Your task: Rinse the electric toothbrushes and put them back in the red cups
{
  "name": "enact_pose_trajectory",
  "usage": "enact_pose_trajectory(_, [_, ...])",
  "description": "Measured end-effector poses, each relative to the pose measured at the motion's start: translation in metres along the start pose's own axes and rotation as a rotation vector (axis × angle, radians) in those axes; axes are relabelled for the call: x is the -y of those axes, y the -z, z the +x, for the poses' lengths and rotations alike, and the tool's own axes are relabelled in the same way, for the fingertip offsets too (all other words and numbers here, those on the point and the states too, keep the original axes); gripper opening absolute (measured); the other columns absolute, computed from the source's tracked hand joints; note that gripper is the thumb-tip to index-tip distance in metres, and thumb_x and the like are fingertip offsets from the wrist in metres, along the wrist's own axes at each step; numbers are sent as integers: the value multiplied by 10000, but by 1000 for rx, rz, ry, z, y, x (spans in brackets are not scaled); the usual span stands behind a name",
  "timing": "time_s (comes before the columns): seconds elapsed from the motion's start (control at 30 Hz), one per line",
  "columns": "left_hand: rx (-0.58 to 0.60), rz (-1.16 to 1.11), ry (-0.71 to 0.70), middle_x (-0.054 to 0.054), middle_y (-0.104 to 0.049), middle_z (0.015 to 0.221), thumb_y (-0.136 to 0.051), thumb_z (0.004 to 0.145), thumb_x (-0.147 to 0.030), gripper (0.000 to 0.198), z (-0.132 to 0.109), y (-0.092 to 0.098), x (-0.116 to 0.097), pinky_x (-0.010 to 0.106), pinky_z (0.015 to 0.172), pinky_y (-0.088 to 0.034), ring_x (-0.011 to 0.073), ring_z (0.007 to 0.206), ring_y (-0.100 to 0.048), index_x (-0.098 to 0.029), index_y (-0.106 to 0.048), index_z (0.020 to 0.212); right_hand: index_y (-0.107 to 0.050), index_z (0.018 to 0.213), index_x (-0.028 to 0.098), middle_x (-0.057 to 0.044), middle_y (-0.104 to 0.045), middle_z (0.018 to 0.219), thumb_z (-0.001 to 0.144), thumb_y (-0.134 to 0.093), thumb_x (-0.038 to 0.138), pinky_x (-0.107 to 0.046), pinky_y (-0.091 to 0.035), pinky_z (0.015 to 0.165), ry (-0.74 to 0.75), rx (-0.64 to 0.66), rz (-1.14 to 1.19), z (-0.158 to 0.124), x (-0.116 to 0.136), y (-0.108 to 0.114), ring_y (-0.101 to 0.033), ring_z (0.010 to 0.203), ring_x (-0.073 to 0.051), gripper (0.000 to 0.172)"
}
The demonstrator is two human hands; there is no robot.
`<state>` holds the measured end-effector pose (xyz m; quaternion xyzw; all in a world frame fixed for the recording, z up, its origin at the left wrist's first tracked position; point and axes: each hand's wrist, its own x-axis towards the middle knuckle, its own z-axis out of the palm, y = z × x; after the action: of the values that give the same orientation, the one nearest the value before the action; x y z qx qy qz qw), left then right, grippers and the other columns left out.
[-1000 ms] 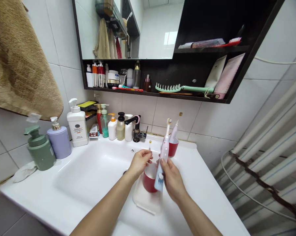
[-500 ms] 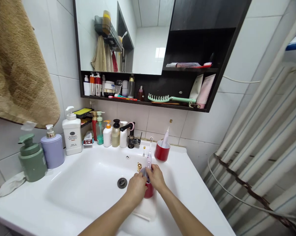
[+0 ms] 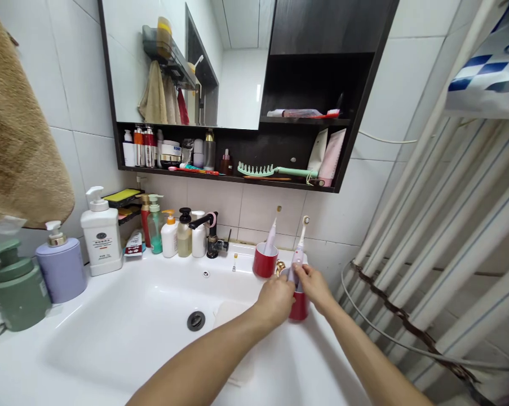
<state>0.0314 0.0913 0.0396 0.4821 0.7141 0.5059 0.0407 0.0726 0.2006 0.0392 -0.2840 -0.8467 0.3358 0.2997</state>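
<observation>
My left hand (image 3: 277,300) is closed on the side of a red cup (image 3: 300,309), near its gold-coloured fitting (image 3: 280,266). In that cup stands a pale pink electric toothbrush (image 3: 297,257), tilted slightly with its head up. My right hand (image 3: 315,286) pinches the toothbrush handle at the cup's rim. The cup is at the right side of the sink; its base is partly visible, and I cannot tell whether it rests on the rim. Close behind on the left, a second red cup (image 3: 265,265) holds another pale electric toothbrush (image 3: 271,238).
The white sink (image 3: 140,316) has a dark drain (image 3: 195,321) and black faucet (image 3: 212,237). Several pump bottles (image 3: 101,239) line its back and left. Overhead hangs a dark mirror cabinet (image 3: 313,73) with toiletries. White radiator pipes (image 3: 432,225) stand at the right.
Both hands have carried the red cup and its toothbrush from over the sink basin to the right, towards the sink's right rim. The view has shifted rightwards too.
</observation>
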Motion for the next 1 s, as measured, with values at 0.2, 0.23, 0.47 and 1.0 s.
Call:
enact_pose_trajectory(0.2, [-40, -208, 20, -26, -282, 450, -439, 469, 87, 367, 45, -35, 3, 349, 782, -260, 225, 774, -434, -197, -246, 343, -511, 758, 125, 3, -538, 699, 755, -348, 340, -260, -401, 565, -145, -33, -155, 36, -26, 14, -501, 603, -91, 270])
enact_pose_trajectory(0.23, [-39, -208, 21, -23, -290, 456, -437, 476, 86, 367, 50, -38, 5, 349, 785, -257, 225, 782, -435, -196, -245, 343, -506, 799, 128, -5, -540, 760, 756, -356, 329, -275, -410, 594, -158, -25, -171, 41, -27, 15, -509, 646, -96, 255])
enact_pose_trajectory(0.47, [-26, -152, -13, 61, -480, 736, -446, 564, 8, 212, 74, -36, 20, 336, 845, -205, 222, 925, -387, -174, -411, 462, -464, 940, 148, -34, -502, 946, 749, -388, 281, -326, -417, 671, -174, 101, -178, 74, -29, 18, -501, 789, -138, 244])
enact_pose_trajectory(1.0, [70, 604, 46, 60, -420, 1070, -397, 595, -99, 238, 19, 33, 60, 262, 773, -317, 192, 1017, -327, -149, -545, 775, -357, 1070, 113, -124, -399, 1099, 744, -356, 270, -381, -267, 836, -132, -271, -129, 39, -2, 21, -365, 1008, -215, 362])
